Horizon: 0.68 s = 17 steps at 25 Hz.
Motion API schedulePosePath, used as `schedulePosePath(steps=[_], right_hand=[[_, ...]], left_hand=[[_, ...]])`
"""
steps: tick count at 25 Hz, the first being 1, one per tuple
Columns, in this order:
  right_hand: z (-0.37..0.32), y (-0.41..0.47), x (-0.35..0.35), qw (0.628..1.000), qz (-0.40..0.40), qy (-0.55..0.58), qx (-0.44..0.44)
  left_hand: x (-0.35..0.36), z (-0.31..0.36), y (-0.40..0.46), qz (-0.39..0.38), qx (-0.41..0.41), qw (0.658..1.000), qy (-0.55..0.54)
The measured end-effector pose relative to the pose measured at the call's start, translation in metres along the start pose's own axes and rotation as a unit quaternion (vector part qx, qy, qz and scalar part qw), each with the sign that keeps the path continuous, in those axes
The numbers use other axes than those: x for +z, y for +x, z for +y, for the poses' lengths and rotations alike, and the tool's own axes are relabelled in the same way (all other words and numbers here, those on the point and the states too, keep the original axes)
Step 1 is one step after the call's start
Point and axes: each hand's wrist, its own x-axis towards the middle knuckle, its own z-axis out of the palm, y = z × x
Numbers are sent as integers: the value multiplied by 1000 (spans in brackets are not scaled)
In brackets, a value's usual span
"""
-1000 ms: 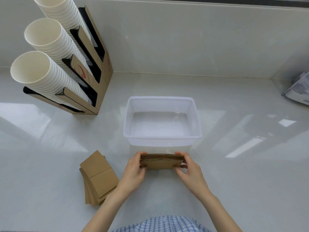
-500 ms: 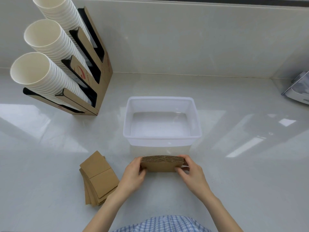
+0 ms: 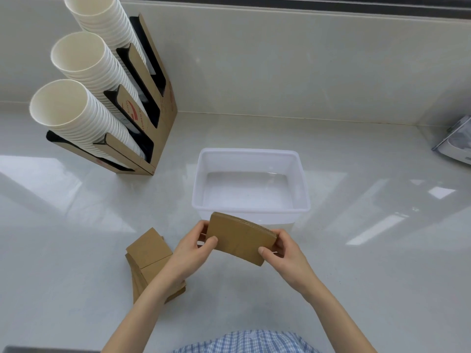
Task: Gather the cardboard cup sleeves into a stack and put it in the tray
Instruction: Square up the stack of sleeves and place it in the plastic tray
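A stack of brown cardboard cup sleeves (image 3: 239, 236) is held between both hands just in front of the white plastic tray (image 3: 303, 184), tilted so its flat face shows. My left hand (image 3: 193, 248) pinches its left end and my right hand (image 3: 283, 253) pinches its right end. The tray's inside holds nothing. A second pile of cup sleeves (image 3: 150, 258) lies fanned on the counter to the left, partly hidden under my left forearm.
A cardboard cup dispenser (image 3: 153, 103) with three slanted columns of white paper cups (image 3: 76, 80) stands at the back left. A grey-white appliance (image 3: 456, 143) pokes in at the right edge. The counter meets a low backsplash wall behind the tray.
The held stack has tipped from standing on edge to leaning back, showing its flat face, and has risen slightly. Both hands kept their grip on its ends.
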Motion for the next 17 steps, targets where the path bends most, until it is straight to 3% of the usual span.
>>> schedulePosePath(steps=[10,17], right_hand=[[-35,3,52,987,-128,-91,22],[-60,19,89,972,-201,-120,16]], left_hand=[[-46,-10,-18,74,-37,997,-9],[-82,-23,-20,139,-96,975,-143]])
